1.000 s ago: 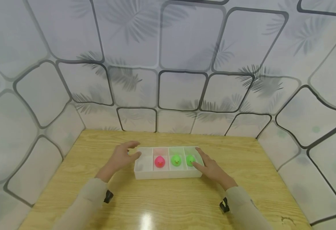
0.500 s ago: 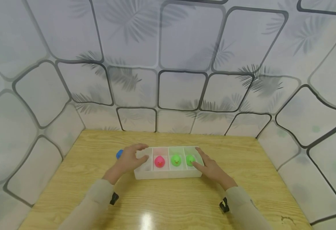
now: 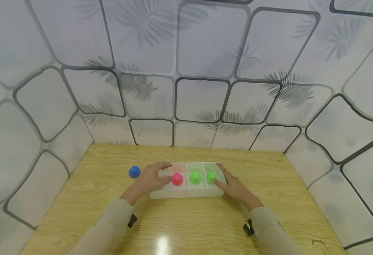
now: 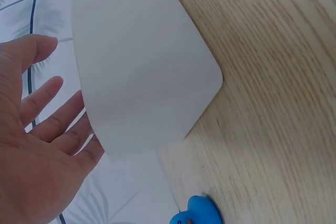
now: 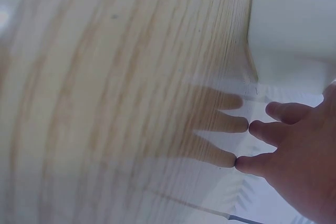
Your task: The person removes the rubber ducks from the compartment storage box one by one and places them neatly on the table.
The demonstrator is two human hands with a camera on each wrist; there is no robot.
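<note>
Sleeved forearms (image 3: 109, 219) angled inward, left fingers (image 4: 63, 116) slightly curved, right fingers (image 5: 273, 132) spread.

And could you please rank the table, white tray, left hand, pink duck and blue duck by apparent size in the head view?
Largest to smallest:
1. Table
2. White tray
3. Left hand
4. Pink duck and blue duck, which look too alike to rank

The left sleeve (image 3: 109, 219) and right sleeve (image 3: 270, 226) are long, pale beige and softly creased, reaching the wrists and leaving the left hand (image 3: 151, 179) and right hand (image 3: 235, 186) bare. A small black block (image 3: 132, 220) shows beneath the left sleeve's end; a second black block (image 3: 249, 231), notched in outline, shows by the right one. A faint grey mark (image 3: 280, 224), too small to read, lies on the right sleeve.
</note>
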